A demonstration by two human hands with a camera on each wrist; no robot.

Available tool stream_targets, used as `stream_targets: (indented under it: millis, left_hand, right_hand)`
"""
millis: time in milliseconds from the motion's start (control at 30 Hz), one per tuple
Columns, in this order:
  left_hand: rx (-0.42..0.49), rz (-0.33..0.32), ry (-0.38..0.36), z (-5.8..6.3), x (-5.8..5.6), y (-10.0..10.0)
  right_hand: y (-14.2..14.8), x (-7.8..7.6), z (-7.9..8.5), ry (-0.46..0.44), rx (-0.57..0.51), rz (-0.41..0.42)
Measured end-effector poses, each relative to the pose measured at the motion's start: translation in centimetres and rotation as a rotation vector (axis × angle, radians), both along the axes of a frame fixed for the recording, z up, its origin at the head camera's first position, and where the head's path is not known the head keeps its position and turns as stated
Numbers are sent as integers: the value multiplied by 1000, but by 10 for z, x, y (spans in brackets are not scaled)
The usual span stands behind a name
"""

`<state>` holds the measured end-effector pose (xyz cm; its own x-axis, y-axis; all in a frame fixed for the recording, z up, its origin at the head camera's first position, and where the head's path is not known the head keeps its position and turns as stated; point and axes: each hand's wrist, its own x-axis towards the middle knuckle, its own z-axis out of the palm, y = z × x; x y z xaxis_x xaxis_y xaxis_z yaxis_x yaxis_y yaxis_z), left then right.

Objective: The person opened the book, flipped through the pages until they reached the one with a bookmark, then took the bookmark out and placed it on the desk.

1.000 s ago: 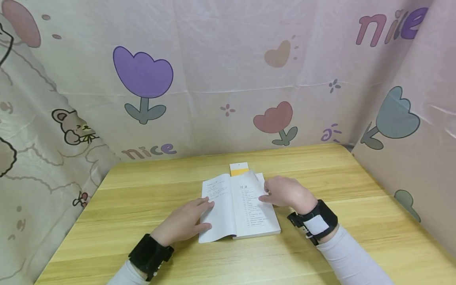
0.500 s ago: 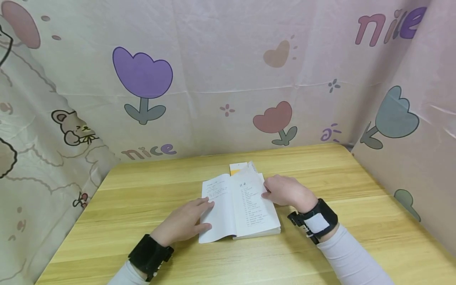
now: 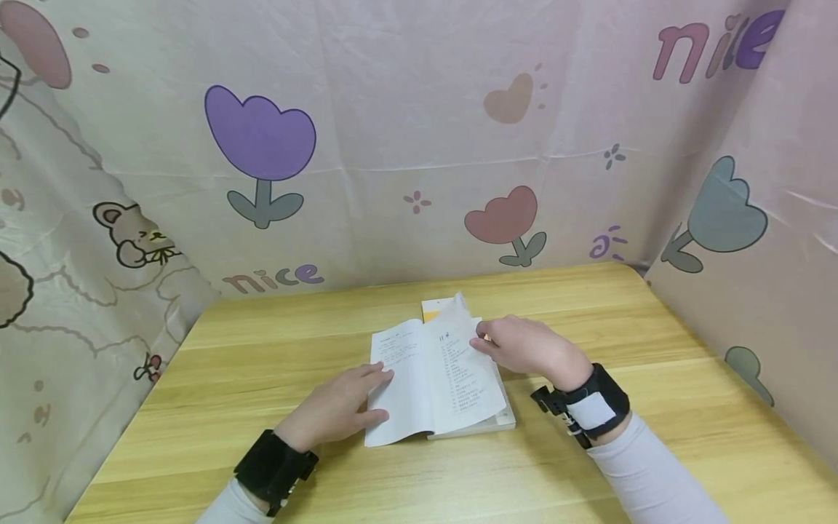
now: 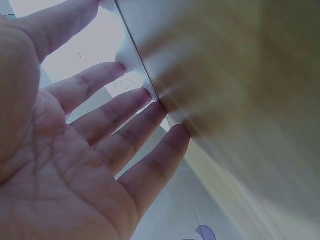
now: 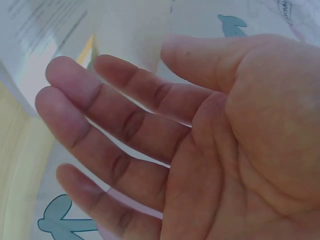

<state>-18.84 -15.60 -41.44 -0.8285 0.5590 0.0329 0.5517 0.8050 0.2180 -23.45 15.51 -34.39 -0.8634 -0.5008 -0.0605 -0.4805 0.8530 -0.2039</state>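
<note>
The right page [image 3: 463,386] has lifted leftward, pinched by the right hand [image 3: 533,351] right of centre; the left hand [image 3: 335,407], fingers spread, touches the left page [image 3: 407,393].

Right hand [image 5: 200,135] — pinching a page [image 5: 129,30], printed lines [image 5: 52,27]

Items counted: one table [image 3: 262,349]; one open book [image 3: 402,407]; one white-and-yellow item [image 3: 432,306]; one left hand [image 3: 337,407] and one right hand [image 3: 533,349], two in all; two black wrist bands [image 3: 271,469]; two pale sleeves [image 3: 655,473]. Printed on the cloth [image 3: 393,73]: one purple tulip [image 3: 262,138], one red tulip [image 3: 504,217] and one teal tulip [image 3: 729,211], three with bloom and stem; two "nice" words [image 3: 309,274]; one beige heart [image 3: 508,100]; one bear [image 3: 134,225] with its head in view.
</note>
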Motion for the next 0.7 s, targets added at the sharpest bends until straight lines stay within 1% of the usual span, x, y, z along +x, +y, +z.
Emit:
stream_targets:
  millis: [167,300,533,700]
  left_hand:
    - [28,13,-16,1,0,0]
    - [51,31,-18,0,-1,0]
    - [35,39,-8,-2,-3,0]
    - [50,35,14,-1,-5,0]
  right_hand:
    - [-3,4,6,-12,-76,41]
    - [-6,8,9,-16,-146,98]
    - [-12,10,7,48,-191,186]
    - [-15,12,7,53,-196,208]
